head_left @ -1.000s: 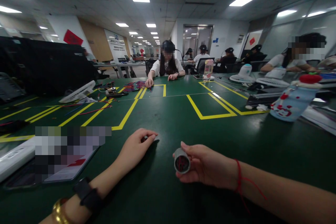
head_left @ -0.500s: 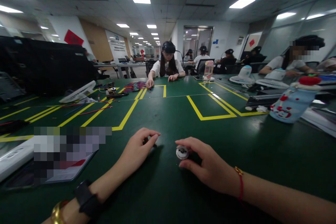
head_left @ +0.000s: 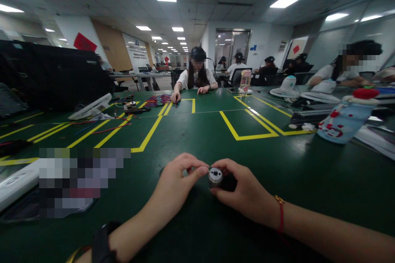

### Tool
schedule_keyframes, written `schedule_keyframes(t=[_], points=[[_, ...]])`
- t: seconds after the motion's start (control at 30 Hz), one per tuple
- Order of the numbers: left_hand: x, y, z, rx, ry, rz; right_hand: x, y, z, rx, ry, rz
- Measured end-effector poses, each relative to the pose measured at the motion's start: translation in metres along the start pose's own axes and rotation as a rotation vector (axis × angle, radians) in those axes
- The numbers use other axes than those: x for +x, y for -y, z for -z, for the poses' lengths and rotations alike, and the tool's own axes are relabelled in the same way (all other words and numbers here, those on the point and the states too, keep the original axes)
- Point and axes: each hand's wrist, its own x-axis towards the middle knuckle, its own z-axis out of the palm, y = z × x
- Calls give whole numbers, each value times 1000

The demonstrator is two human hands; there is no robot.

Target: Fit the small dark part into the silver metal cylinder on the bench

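Note:
My right hand (head_left: 247, 185) is closed round a small silver metal cylinder (head_left: 215, 176), which looks like a small motor. Its round pale end faces up, with a dark centre and small dark holes. Thumb and fingers grip it from the right side, low over the green table. My left hand (head_left: 179, 181) comes in from the left, thumb and index finger pinched together. Those fingertips are at the cylinder's upper left edge; whether they touch it, or hold something tiny, I cannot make out.
The green table (head_left: 185, 131) carries yellow tape lines. Left lie a white fan (head_left: 91, 107), loose wires (head_left: 112, 129) and a pixelated area. To the right stands a blue bottle (head_left: 344, 121) with a red top. A person (head_left: 197, 74) sits opposite, hands on the table.
My left hand has moved right, up to the cylinder. The cylinder has turned in my right hand, so its end and silver side show differently.

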Motion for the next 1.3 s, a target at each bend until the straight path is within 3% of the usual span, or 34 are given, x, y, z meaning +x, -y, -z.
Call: schedule_keyframes(t=[0.13,0.33,0.5,0.6,0.77,0.87,0.97,1.07,1.13,1.17,1.23,1.3], points=[[-4,14,-8,111,149,11,-1,-2,1,1,-35,-12],[-10,9,-17,186,141,-42,-2,1,1,31,-15,-18],[-6,16,0,69,60,44,3,1,12,-79,-27,-28],[2,32,21,15,-83,152,14,-15,47,-301,-89,-162],[14,52,37,-197,-210,307,32,-75,143,-761,-134,-588],[15,55,34,-207,-235,311,32,-105,189,-788,-101,-731],[14,54,32,-165,-231,300,29,-112,206,-776,-66,-803],[13,54,31,-147,-231,296,30,-90,185,-952,-228,-664],[13,54,31,-139,-234,291,30,-64,149,-1038,-346,-402],[13,54,31,-135,-233,291,29,-50,126,-977,-320,-237],[14,54,30,-132,-223,293,23,-25,76,-722,-95,30],[14,54,30,-134,-220,295,15,-6,30,-525,98,140]])
